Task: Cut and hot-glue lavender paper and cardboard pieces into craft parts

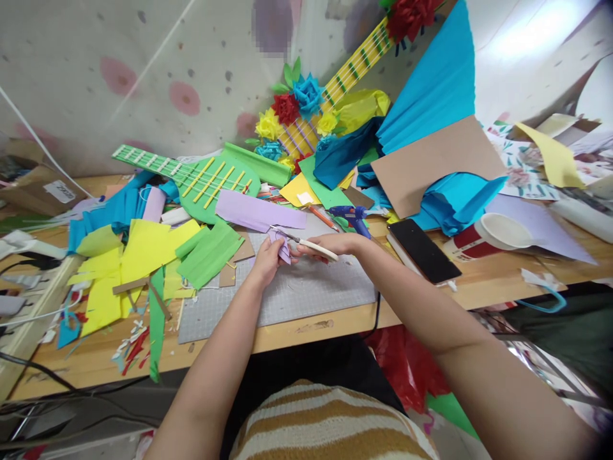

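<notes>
Head view, left to right: cardboard box (pixel 43 188) at far left by the wall, then a pile of yellow paper (pixel 146 252) on the wooden table, green strip (pixel 157 326) hanging past the front edge. Green paper guitar (pixel 167 167) lies behind the pile, yellow strips across its body; green crumpled paper (pixel 211 255) in front of it. Grey cutting mat (pixel 306 294) mid-table. Long purple paper (pixel 258 212) sits just behind the hands. Left hand (pixel 266 262) over the mat, fingertips pinched closed on a small purple piece (pixel 282 250), looks folded. Right hand (pixel 335 244) just beside it, fingers closed round the pale handle of the scissors (pixel 320 250); blades point left, at the small piece's upper edge. Blade gap too small to tell, and cannot tell if they're cutting. Yellow guitar (pixel 357 64) stands tilted at the back, red, blue and yellow paper flowers on it. Blue glue gun (pixel 352 218) lies behind the right hand. Further right: brown cardboard (pixel 431 160) with blue crepe paper (pixel 438 76) behind it, dark-screened phone (pixel 424 250), paper cup (pixel 500 231) upright near the phone, purple sheet (pixel 546 227) just beyond the cup.
</notes>
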The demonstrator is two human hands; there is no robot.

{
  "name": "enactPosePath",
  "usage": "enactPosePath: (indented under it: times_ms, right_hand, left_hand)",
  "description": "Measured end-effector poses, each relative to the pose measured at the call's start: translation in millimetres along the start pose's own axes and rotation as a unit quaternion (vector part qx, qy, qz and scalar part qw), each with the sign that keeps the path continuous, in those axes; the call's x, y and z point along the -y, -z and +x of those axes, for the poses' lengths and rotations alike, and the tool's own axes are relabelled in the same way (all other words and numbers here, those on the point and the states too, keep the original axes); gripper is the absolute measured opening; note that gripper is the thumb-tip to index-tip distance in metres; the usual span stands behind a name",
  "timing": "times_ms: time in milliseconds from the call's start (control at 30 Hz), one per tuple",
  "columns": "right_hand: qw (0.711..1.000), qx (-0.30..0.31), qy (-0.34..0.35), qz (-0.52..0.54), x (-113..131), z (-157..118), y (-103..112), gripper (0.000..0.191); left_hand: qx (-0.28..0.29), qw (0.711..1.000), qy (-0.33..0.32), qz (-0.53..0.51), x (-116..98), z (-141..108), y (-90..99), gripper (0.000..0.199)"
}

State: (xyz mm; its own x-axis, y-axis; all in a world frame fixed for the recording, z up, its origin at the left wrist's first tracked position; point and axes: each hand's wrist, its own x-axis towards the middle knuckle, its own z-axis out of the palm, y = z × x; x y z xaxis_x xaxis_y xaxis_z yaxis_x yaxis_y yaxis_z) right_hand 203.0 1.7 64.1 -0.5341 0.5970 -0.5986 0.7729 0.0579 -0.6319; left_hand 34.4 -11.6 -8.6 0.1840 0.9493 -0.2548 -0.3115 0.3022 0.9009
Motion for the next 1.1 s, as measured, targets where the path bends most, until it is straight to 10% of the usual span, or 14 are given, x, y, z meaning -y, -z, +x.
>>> enactPosePath:
  times_ms: [1100]
  right_hand:
    - [0.986,-0.016,0.020,0.166,-18,9,-4,0.053]
  left_hand:
    - [0.035,0.999,-0.007,-0.020,-4,0,2.3,0.028]
